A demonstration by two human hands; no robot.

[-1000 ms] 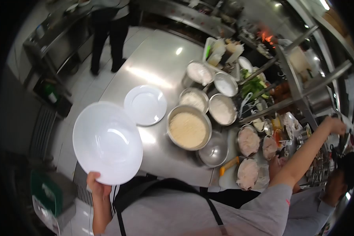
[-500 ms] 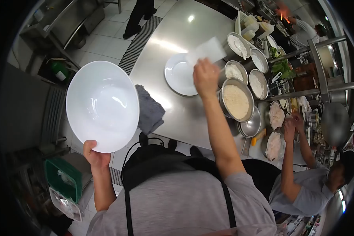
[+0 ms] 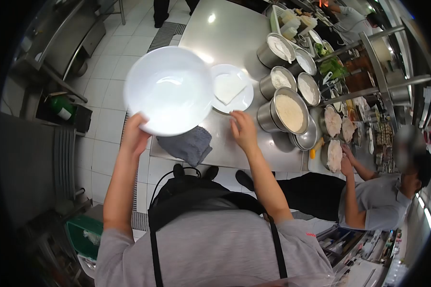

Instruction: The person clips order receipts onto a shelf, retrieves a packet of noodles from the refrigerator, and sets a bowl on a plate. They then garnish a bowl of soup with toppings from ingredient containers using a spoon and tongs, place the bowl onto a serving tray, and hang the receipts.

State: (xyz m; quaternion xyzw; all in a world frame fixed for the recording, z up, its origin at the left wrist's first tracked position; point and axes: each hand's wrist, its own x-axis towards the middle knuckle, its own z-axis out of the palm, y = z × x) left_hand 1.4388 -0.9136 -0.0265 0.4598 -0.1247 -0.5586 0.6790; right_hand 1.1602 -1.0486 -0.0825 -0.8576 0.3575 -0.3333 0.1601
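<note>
A large white bowl (image 3: 170, 91) is held by its near rim in my left hand (image 3: 136, 134). It is slightly blurred and hangs above the left edge of the steel table (image 3: 215, 38). Beside its right rim a white plate (image 3: 246, 95) lies on the table, with a folded white paper (image 3: 229, 88) on it. My right hand (image 3: 244, 129) is empty, its fingers apart, just below the plate's near edge. A crumpled grey cloth (image 3: 184, 146) lies at the table's front edge, under and in front of the bowl.
Steel pots of white powder (image 3: 282, 76) and a bowl of crumbs (image 3: 290, 113) stand on the right. Beyond, a co-worker (image 3: 380, 201) reaches toward a container of pale meat (image 3: 335, 155). Metal shelf rails (image 3: 397, 86) cross the far right. A green bin (image 3: 84, 234) stands at lower left.
The white bowl in my left hand has moved right and toward the plate. My right hand has let go of the paper, now lying on the plate, and drawn back toward me.
</note>
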